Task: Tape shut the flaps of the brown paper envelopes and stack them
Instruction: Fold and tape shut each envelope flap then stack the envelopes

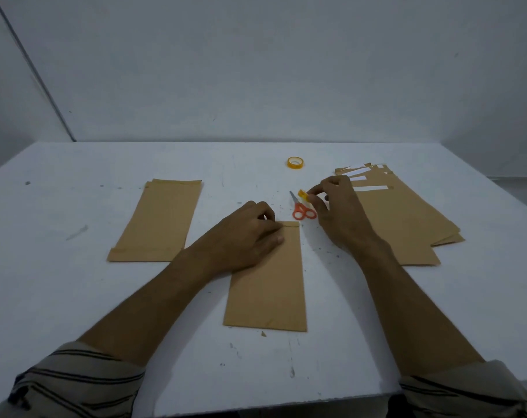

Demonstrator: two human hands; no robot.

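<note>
L hand (pixel 244 236) pressed flap of flat brown paper envelope (pixel 268 291); R hand (pixel 337 206) pinched yellow tape strip (pixel 302 194). Prob. finished stack (pixel 159 218) left of hands, unsealed pile (pixel 406 218) right.

Bare room at the left and front of the table (pixel 75 297)
Scissors (pixel 302 208) lie just beside the middle envelope (pixel 268 285), by the right hand (pixel 337 206) and its tape bit (pixel 302 194). The roll (pixel 295 162) sits behind. The left pile (pixel 156 221) and right pile (pixel 406 224) lie well apart.

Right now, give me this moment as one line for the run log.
left hand: presses envelope flap | right hand: pinches tape strip | scissors, roll: idle on table | stack: left | pile: right
</note>
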